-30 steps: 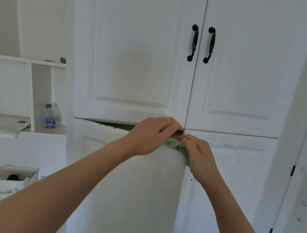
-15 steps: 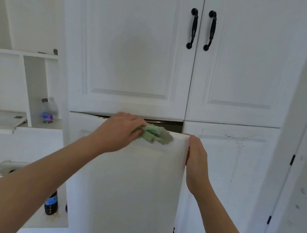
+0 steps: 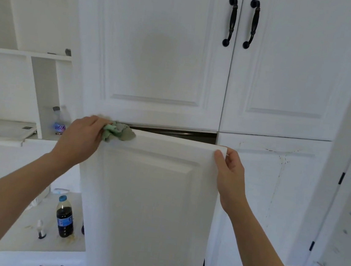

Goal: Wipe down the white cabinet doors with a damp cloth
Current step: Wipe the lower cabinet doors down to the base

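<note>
Slid leftward, the cloth sits bunched under left-hand fingers; right fingers clasp the door edge.

open door blocks lower opening, perhaps

dark soda bottle upright on counter | water bottle on shelf

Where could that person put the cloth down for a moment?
The counter has bare room in front of the cola bottle; around the bottle it is cluttered. The middle shelf is crowded. The left hand grips the cloth.
</note>
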`<state>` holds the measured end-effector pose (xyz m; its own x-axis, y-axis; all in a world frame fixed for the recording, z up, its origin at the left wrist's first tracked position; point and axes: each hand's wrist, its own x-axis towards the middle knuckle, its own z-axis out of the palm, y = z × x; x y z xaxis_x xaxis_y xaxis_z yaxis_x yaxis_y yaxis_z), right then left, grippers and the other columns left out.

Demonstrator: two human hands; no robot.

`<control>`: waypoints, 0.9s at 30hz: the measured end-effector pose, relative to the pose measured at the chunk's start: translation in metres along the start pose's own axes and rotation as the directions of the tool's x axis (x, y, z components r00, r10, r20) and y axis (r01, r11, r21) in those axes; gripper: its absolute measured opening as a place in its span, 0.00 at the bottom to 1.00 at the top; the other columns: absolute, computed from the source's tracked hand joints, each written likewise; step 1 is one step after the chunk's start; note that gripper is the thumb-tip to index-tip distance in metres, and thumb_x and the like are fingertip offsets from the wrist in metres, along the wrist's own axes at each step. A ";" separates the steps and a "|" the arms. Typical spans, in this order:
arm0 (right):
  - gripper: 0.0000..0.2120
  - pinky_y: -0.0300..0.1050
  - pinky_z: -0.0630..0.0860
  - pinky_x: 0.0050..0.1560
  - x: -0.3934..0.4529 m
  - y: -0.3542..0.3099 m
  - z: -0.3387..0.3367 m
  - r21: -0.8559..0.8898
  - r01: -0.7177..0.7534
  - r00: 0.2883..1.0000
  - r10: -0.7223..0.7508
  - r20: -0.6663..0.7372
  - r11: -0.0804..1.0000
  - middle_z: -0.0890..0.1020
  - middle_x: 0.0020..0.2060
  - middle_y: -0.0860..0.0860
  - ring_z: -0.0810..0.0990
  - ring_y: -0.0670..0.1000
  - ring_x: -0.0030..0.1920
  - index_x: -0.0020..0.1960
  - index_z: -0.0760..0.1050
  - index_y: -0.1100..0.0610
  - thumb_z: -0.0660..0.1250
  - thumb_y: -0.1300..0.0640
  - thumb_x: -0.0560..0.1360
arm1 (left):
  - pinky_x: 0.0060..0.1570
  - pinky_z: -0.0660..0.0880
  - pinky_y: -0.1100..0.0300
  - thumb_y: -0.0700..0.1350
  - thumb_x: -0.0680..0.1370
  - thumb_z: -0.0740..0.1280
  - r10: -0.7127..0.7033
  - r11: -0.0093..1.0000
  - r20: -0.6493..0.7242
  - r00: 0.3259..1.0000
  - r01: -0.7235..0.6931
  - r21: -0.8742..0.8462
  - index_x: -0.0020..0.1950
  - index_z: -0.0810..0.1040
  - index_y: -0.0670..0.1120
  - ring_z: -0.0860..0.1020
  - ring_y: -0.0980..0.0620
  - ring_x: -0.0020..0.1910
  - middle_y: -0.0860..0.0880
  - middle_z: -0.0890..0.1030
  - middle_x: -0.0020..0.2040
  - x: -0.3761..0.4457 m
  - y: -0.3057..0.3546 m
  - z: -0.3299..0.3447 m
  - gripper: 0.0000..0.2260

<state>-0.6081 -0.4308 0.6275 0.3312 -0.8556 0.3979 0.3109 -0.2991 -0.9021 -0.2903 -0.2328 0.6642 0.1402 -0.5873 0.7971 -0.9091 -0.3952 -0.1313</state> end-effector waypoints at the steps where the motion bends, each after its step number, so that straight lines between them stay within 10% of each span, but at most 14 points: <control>1: 0.06 0.54 0.79 0.55 0.001 0.000 0.000 -0.006 0.000 1.000 0.000 -0.002 1.000 0.84 0.48 0.49 0.81 0.48 0.48 0.55 0.77 0.49 0.63 0.51 0.81 | 0.40 0.73 0.44 0.30 0.75 0.69 -0.019 0.999 0.001 1.000 0.019 0.028 0.57 0.79 0.38 0.78 0.35 0.40 0.38 0.80 0.47 0.000 0.005 0.001 0.12; 7: 0.09 0.35 0.72 0.38 0.015 0.004 -0.007 -0.222 0.046 0.999 -0.039 0.033 0.974 0.79 0.41 0.51 0.73 0.44 0.37 0.60 0.75 0.45 0.61 0.47 0.81 | 0.32 0.59 0.53 0.31 0.71 0.71 -0.060 0.988 -0.033 0.998 0.064 0.137 0.42 0.71 0.39 0.65 0.45 0.30 0.38 0.72 0.35 0.012 0.031 -0.003 0.10; 17: 0.24 0.38 0.71 0.56 0.010 0.044 -0.007 -0.506 0.179 0.974 -0.226 -0.032 0.844 0.70 0.62 0.48 0.75 0.46 0.57 0.75 0.64 0.51 0.64 0.54 0.80 | 0.35 0.65 0.47 0.34 0.74 0.64 -0.247 0.963 -0.205 0.947 0.264 0.060 0.48 0.72 0.38 0.71 0.38 0.38 0.37 0.74 0.40 0.025 0.034 0.013 0.04; 27: 0.14 0.35 0.73 0.34 0.007 0.035 -0.011 -0.251 0.136 0.988 -0.151 -0.042 0.958 0.78 0.44 0.54 0.73 0.43 0.35 0.53 0.69 0.46 0.66 0.62 0.74 | 0.40 0.66 0.45 0.41 0.74 0.62 -0.099 0.985 -0.227 0.969 0.128 0.116 0.51 0.75 0.40 0.74 0.37 0.43 0.38 0.78 0.44 0.062 0.074 0.020 0.08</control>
<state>-0.6045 -0.4514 0.5968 0.2425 -0.8177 0.5221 0.1192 -0.5090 -0.8525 -0.3410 -0.3129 0.6925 0.1369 -0.3694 0.9191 -0.8319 -0.5465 -0.0958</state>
